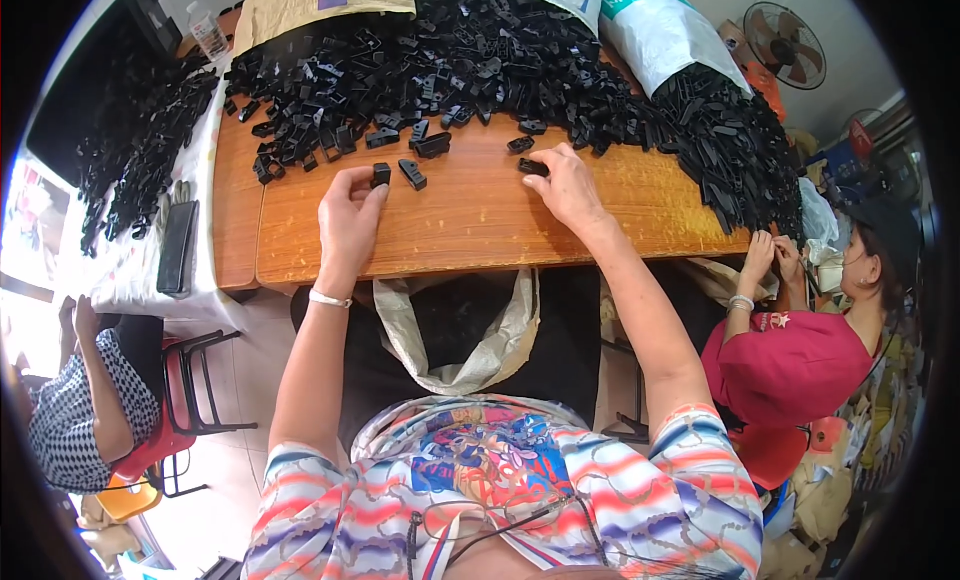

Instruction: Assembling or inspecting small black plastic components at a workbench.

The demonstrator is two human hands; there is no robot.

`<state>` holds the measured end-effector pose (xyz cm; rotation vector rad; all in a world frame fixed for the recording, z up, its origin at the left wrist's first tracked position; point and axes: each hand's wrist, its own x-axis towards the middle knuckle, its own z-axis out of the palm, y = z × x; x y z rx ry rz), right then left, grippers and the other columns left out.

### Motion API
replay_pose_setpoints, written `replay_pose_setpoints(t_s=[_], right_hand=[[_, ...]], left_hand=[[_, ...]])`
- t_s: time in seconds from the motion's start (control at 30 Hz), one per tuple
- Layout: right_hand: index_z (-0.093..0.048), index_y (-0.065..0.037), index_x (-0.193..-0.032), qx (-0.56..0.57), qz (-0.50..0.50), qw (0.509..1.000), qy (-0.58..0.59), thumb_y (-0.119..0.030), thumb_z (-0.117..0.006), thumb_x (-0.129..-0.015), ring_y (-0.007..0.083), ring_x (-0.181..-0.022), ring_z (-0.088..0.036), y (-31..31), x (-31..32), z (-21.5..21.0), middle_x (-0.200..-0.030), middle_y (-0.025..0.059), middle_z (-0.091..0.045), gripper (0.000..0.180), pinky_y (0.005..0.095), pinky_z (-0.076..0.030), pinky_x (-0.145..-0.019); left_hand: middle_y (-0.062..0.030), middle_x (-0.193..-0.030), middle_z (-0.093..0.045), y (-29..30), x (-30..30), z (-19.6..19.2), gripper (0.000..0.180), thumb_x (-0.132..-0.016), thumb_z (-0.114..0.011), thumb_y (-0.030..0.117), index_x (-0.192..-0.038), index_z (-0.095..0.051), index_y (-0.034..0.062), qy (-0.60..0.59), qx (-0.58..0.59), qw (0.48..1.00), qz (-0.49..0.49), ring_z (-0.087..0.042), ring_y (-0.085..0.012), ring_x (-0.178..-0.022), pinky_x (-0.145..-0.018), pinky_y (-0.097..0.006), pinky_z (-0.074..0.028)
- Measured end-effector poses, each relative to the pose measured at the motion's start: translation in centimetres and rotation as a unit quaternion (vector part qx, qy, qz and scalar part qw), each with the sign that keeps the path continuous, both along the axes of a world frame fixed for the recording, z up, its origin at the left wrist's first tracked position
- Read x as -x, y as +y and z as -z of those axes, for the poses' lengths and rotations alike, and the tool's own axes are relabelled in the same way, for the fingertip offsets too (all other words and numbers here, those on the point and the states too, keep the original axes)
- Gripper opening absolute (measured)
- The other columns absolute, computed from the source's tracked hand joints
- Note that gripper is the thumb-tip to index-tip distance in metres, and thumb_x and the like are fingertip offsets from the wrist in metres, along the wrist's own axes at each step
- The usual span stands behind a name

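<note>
My left hand (350, 208) is closed on a small black plastic part (381, 174), gripped between thumb and fingers just over the wooden table. Beside it, to the right, lies a loose black part with a slanted end (412, 175). My right hand (563, 185) pinches another black plastic part (533, 167) at its near end. Just beyond that hand a further black part (520, 145) rests on the tabletop. A large heap of similar black parts (400, 80) spreads across the far side of the table. What exactly these parts are for cannot be made out.
Sacks, one brown (325, 8) and one white and green (670, 40), spill parts at the back. An open white sack (455, 370) hangs at the table's front edge, over my lap. Co-workers sit left (90, 410) and right (790, 350). A phone (177, 248) lies on the left cloth.
</note>
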<state>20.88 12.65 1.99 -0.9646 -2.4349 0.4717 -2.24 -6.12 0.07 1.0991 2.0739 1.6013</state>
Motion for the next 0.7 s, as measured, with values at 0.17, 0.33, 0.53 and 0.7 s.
replay_pose_setpoints(t_s=[0.17,0.33,0.53,0.7], right_hand=[[-0.066,0.003,-0.103,0.005,-0.016,1.0,0.017,-0.001,-0.073,-0.079,0.0246,-0.083,-0.066,-0.4,-0.3,0.4,-0.095,0.0145,-0.063,0.025,0.0323,-0.053,-0.074],[-0.065,0.001,-0.099,0.142,-0.114,0.958,0.221,-0.001,-0.072,-0.081,0.0181,-0.073,-0.065,-7.5,2.0,-3.7,-0.092,0.0107,-0.063,0.019,0.0281,-0.053,-0.064],[-0.065,0.0,-0.102,0.182,-0.132,0.938,0.265,0.0,-0.072,-0.083,0.006,-0.072,-0.058,-10.3,3.0,-4.1,-0.092,0.0016,-0.06,0.02,0.0199,-0.047,-0.063],[-0.063,0.001,-0.1,0.211,-0.123,0.931,0.271,0.001,-0.074,-0.08,0.0098,-0.072,-0.06,-10.8,3.1,-3.5,-0.09,0.0044,-0.06,0.023,0.0227,-0.049,-0.063]], left_hand=[[-0.0077,-0.106,-0.066,-0.7,-2.5,-0.6,0.037,-0.09,-0.065,0.0,-0.126,-0.054,-0.0043,-0.31,-0.149,0.932,0.112,-0.063,-0.0109,-0.091,-0.081,-0.024,-0.053],[-0.0085,-0.106,-0.065,-1.0,-4.3,-0.6,0.033,-0.091,-0.062,-0.001,-0.123,-0.054,-0.0035,-0.358,-0.154,0.904,0.178,-0.065,-0.0133,-0.093,-0.085,-0.028,-0.056],[-0.0067,-0.107,-0.065,-0.6,-5.8,-1.6,0.033,-0.088,-0.064,-0.004,-0.121,-0.056,-0.0018,-0.394,-0.172,0.877,0.214,-0.063,-0.012,-0.095,-0.088,-0.027,-0.054],[-0.0063,-0.108,-0.065,-1.1,-5.8,-1.7,0.033,-0.089,-0.063,-0.005,-0.121,-0.056,-0.0021,-0.37,-0.166,0.889,0.213,-0.062,-0.0114,-0.097,-0.088,-0.026,-0.053]])
